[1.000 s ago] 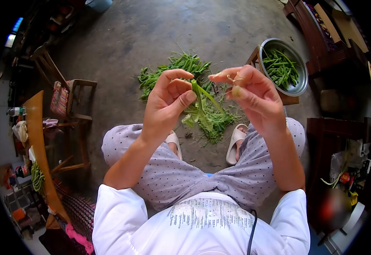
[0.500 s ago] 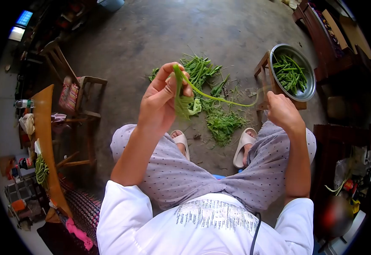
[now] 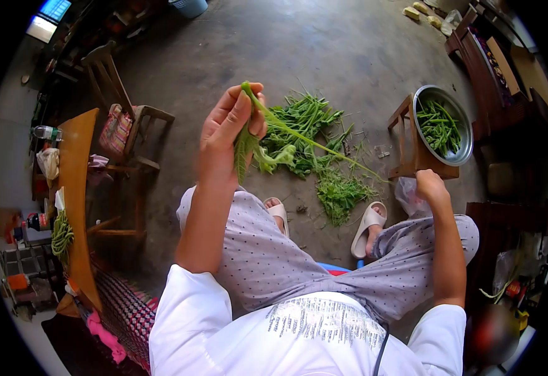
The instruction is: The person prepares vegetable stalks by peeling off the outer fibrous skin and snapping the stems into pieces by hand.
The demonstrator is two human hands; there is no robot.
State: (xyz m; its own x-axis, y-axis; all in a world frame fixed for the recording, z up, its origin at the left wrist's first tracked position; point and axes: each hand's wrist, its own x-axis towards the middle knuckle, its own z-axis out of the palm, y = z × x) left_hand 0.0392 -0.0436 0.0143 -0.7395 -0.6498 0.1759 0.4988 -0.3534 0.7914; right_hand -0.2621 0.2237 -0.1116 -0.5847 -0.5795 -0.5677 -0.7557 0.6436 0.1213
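Note:
Raised in front of me, my left hand [image 3: 229,125] pinches a leafy green stem [image 3: 268,113] between thumb and fingers, and its soft leaf hangs below. From the pinch, the thin stem slants down to the right and tapers towards my right hand [image 3: 432,186]. That hand is closed above my right knee. Whether the stem's thin tip reaches its fingers cannot be made out. On the floor beyond lie a heap of leafy stems [image 3: 305,122] and a smaller pile of fine green scraps [image 3: 343,194].
A metal basin [image 3: 472,128] of cut green stems sits on a wooden stool [image 3: 401,125] at right. At left are a wooden chair [image 3: 108,78] and a table [image 3: 76,163] bearing a bundle of long green beans [image 3: 62,237]. A clear plastic bag [image 3: 409,195] lies by my right knee.
The stem, bowed earlier, now runs nearly straight down to the right. My right hand has moved lower and slightly right, and my left hand a little left. The view has shifted somewhat.

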